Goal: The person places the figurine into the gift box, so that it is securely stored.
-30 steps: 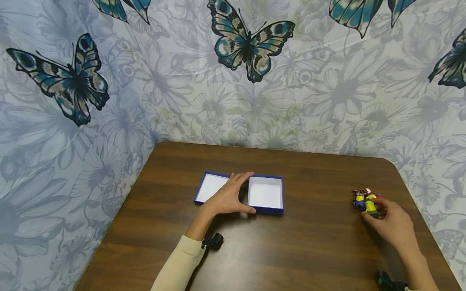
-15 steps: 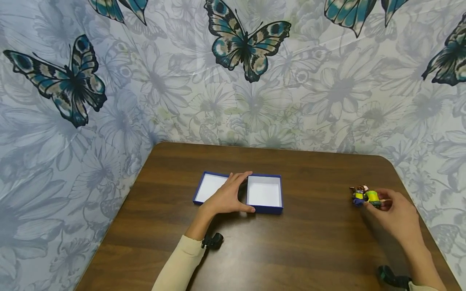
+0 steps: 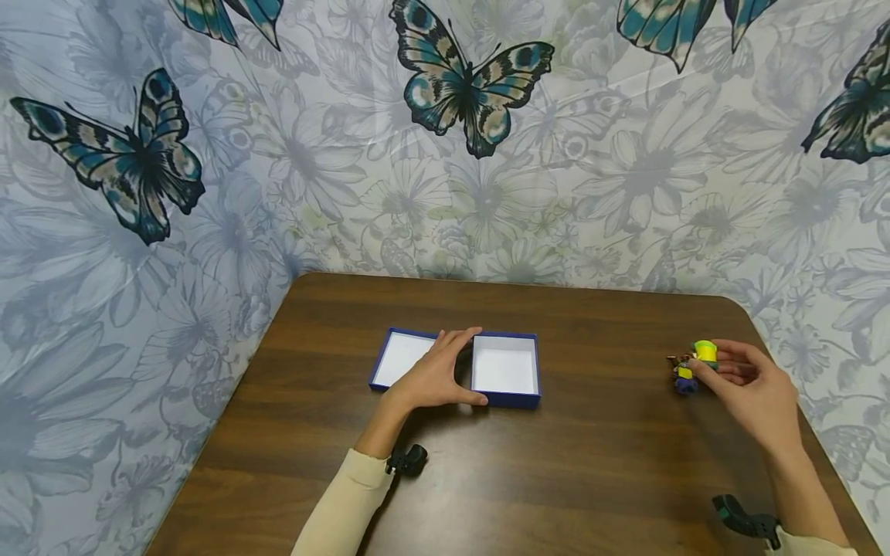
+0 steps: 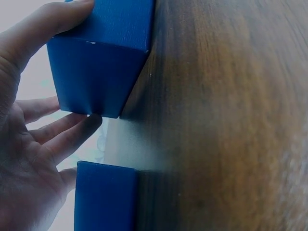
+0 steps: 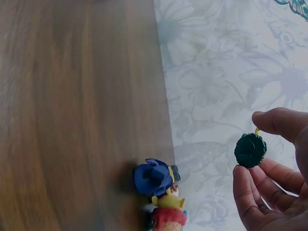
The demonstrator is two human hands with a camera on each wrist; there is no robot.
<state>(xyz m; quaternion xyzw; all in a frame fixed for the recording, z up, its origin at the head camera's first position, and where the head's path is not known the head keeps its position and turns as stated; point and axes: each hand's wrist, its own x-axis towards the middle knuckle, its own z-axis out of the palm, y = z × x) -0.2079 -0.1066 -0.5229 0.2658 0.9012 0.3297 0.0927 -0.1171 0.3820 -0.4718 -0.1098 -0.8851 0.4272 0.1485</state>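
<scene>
My left hand [image 3: 434, 374] spans the left side of a blue box with a white inside [image 3: 513, 402], thumb at its near wall and fingertips at its far edge. The left wrist view shows the thumb on one blue face [image 4: 118, 21] and fingers behind the other end. My right hand [image 3: 761, 398] pinches a small yellow-green toy figure [image 3: 705, 352] between thumb and fingertips, raised off the table. From the right wrist only its dark green underside [image 5: 250, 150] shows clearly. Below it, other toy figures [image 3: 684, 380] stand close together, among them a blue one [image 5: 153, 177] and a red one [image 5: 168, 216].
A second blue-edged white tray [image 3: 402, 357] lies left of the box, partly behind my left hand. The brown wooden table [image 3: 591, 463] meets a wall covering with butterflies [image 3: 473, 85]. Dark wrist devices [image 3: 408, 461] sit on both forearms.
My right hand has risen with the yellow-green toy figure, lifting it up from beside the others and tipping it upright. My left hand stays in place on the box.
</scene>
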